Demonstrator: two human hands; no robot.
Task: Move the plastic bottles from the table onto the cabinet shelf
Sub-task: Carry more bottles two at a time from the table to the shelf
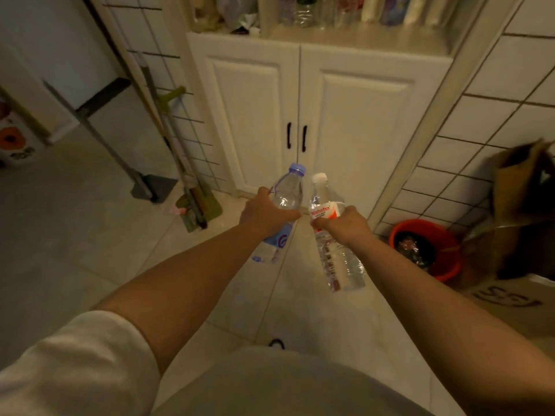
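1. Step in hand: the carry. The person stands facing the white cabinet (315,115), arms stretched forward, a bottle in each hand, both held in the air in front of the closed doors and well below the shelf (354,37).
2. The left hand (264,213) has its grip wrapped round the middle of the blue-capped bottle (286,193), which tilts with its cap up and towards the cabinet.
3. The right hand (342,225) has its grip closed round the white-capped bottle (322,199) just under its red and white label; the two bottles sit just beside each other, necks nearly meeting.
4. Both bottles are clear and look empty or nearly so, so they should be light and easy to crush.
5. Next move, as I judge it: raise both bottles up to the open shelf above the doors and stand them at its bare front edge, since the back is already lined with other bottles (303,10) and bags.
6. Other containers: an orange bucket (450,265) on the floor at the right holds dark rubbish.
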